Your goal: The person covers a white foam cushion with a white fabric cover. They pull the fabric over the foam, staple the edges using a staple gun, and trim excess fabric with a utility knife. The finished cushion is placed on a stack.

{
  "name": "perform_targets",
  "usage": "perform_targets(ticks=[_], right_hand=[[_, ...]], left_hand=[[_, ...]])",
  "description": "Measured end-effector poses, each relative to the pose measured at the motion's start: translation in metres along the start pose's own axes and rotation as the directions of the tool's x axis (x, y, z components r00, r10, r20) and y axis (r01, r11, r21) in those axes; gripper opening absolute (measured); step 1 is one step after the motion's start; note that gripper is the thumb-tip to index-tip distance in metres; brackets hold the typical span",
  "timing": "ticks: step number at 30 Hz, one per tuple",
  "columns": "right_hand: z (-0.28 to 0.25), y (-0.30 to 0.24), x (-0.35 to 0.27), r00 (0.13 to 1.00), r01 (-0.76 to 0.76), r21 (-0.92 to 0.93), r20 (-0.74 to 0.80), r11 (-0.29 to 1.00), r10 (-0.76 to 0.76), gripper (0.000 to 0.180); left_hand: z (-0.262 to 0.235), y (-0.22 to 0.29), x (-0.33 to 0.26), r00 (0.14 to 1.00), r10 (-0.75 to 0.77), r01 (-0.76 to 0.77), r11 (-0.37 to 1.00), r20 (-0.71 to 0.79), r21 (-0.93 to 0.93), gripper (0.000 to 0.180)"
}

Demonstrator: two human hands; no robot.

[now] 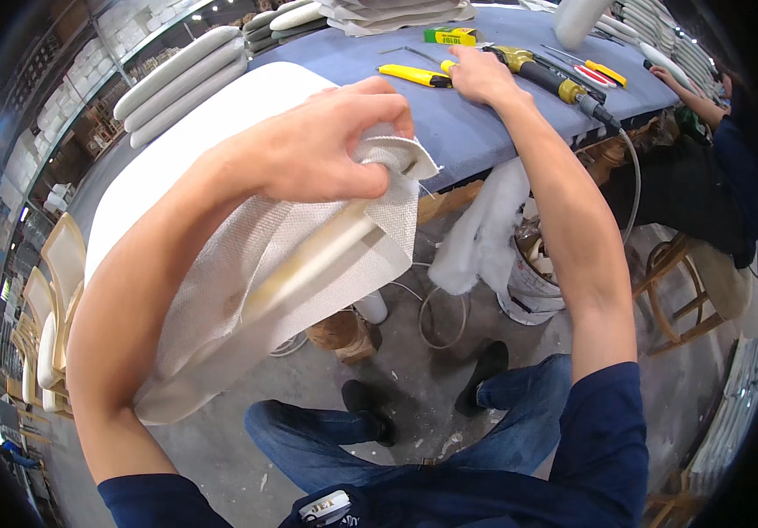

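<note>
My left hand [335,145] is closed on the folded corner of a cream woven fabric [212,282]. The fabric hangs over the edge of a white padded panel [185,150], and a pale strip shows through its fold. Over the blue tabletop, my right hand [482,75] is closed around the end of a thin metal-shafted tool with a yellow handle [446,66]; its fingers partly hide the handle. Just left of it lies a yellow utility knife [414,76]. A pneumatic staple gun [537,70] with a hose rests right of that hand.
The blue padded table [458,132] also bears a yellow-green box [451,36], red-and-white scissors [595,75] and another yellow-handled tool [606,72]. Below stand a bucket [533,295] with white batting [485,229] and a looped hose [445,339]. A co-worker [705,158] sits at right; stacked cushions [185,84] rise at left.
</note>
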State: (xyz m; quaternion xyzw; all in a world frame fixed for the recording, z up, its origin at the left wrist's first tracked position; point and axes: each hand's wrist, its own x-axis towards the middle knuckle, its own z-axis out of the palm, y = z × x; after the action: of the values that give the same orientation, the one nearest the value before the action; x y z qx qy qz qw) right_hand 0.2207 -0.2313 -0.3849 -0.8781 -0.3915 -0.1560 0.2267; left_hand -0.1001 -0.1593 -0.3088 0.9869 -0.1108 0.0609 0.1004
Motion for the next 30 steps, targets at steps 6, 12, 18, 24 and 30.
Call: perform_targets(ticks=[6, 12, 18, 24, 30], right_hand=[[-0.045, 0.01, -0.166, 0.892, 0.233, 0.657, -0.438, 0.717, 0.111, 0.048], [0.009, -0.049, -0.376, 0.966, 0.223, 0.972, -0.209, -0.078, 0.152, 0.068], [0.069, -0.094, -0.456, 0.984, -0.089, 0.991, 0.103, 0.098, -0.143, 0.059], [0.065, -0.108, -0.437, 0.97, -0.155, 0.987, 0.158, 0.032, -0.185, 0.054], [0.065, -0.12, -0.427, 0.966, -0.224, 0.969, 0.206, -0.106, -0.159, 0.051]], left_hand=[[0.0, -0.006, -0.005, 1.0, -0.008, 0.008, 0.999, 0.008, -0.046, 0.035], [-0.007, -0.006, 0.009, 0.993, 0.014, -0.012, 1.0, 0.119, -0.022, 0.035], [0.002, -0.009, 0.003, 0.997, 0.079, -0.079, 0.997, 0.017, -0.019, 0.033], [0.004, -0.011, 0.002, 0.992, 0.126, -0.126, 0.991, -0.012, -0.049, 0.033], [0.006, -0.012, 0.001, 0.99, 0.133, -0.134, 0.991, -0.034, -0.014, 0.033]])
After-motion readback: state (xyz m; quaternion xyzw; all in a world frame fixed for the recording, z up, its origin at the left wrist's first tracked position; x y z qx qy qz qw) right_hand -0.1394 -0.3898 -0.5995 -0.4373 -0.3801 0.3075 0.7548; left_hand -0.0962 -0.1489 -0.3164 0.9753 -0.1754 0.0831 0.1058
